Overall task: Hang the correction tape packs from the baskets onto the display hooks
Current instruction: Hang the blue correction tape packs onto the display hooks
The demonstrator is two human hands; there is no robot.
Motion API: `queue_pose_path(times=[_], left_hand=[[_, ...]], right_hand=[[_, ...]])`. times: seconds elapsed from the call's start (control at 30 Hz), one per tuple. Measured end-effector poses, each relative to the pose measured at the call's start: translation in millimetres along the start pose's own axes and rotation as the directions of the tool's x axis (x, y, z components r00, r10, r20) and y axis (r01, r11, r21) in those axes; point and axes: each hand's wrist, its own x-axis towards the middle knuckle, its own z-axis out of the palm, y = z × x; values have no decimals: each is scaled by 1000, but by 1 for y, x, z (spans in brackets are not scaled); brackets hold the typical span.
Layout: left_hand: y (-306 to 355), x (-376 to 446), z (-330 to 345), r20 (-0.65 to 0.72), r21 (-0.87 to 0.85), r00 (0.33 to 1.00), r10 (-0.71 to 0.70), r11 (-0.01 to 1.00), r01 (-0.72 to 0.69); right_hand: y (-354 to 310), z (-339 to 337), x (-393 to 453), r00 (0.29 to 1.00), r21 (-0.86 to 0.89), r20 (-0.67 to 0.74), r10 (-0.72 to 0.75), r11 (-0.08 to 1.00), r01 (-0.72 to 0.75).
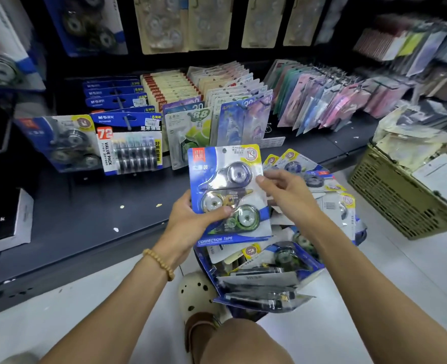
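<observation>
Right now the left hand [190, 219] grips a blue three-roll correction tape pack [229, 195] above the heaped basket [264, 290], thumb across its front, while the right hand [282, 190] pinches its right edge. Its small hang hole could miss the display hook [5, 139], dropping the slick pack.

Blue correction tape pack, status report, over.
Left hand grips blue three-roll correction tape pack; right hand pinches its right edge. Not yet hooked. Matching packs hang left. Path open.
</observation>
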Motion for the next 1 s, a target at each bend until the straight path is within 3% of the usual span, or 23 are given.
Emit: queue_pose_path(times=[0.1,0.17,0.27,0.33,0.47,0.57,0.63,0.9,1.0], left_hand=[[-1,7,15,6,29,1000,-3,1000,3],[-4,13,25,-9,40,1000,-8,999,8],[-10,26,33,-43,25,998,-37,999,38],[-14,33,35,-59,34,997,-43,998,45],[-18,40,37,-63,67,996,-62,996,67],[-18,42,37,-58,87,996,-61,994,66],[-18,43,36,-61,87,996,-71,993,77],[-16,40,36,-71,95,992,-100,990,107],[-15,35,33,-85,84,991,-108,990,115]], right_hand=[[17,-52,16,974,-164,-225,-31,986,-7],[29,-83,29,935,-298,-356,-3,948,-110],[37,-113,43,899,-458,-437,38,850,-259],[40,-120,52,897,-462,-434,82,834,-300],[47,-118,59,896,-354,-376,237,857,-375],[51,-122,56,860,-18,-342,379,912,-409],[56,-126,54,850,95,-318,419,907,-411],[71,-130,51,850,275,-381,364,922,-272],[67,-131,43,873,333,-343,348,914,-234]])
